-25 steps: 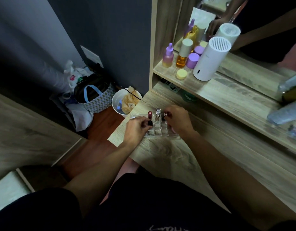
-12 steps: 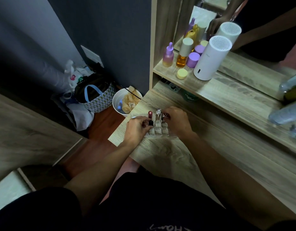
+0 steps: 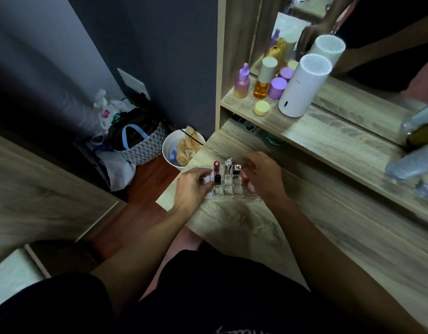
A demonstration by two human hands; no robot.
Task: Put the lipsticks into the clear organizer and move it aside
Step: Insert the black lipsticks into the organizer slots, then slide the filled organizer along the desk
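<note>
The clear organizer [image 3: 228, 189] sits near the left end of the wooden desk [image 3: 244, 225], a grid of small square cells. Several lipsticks stand upright in its far cells: a pink one [image 3: 216, 167], a black one [image 3: 217, 179], a silver-capped one [image 3: 228, 165] and a dark one with a shiny top [image 3: 236, 170]. My left hand [image 3: 193, 186] grips the organizer's left side, fingers against the black lipstick. My right hand [image 3: 263, 177] clasps the right side, covering that edge. Whether either hand holds a lipstick is unclear.
A shelf [image 3: 328, 136] above the desk carries a purple dropper bottle [image 3: 242, 81], an amber bottle [image 3: 264, 78], a purple jar [image 3: 277, 88], a yellow jar [image 3: 262, 108] and a white cylinder [image 3: 304, 85] before a mirror. On the floor at left stand a white bin [image 3: 169, 150] and a patterned bag [image 3: 140, 145].
Both hands stay on the organizer's sides. The right hand has opened slightly around the right edge; the organizer itself has barely shifted.
</note>
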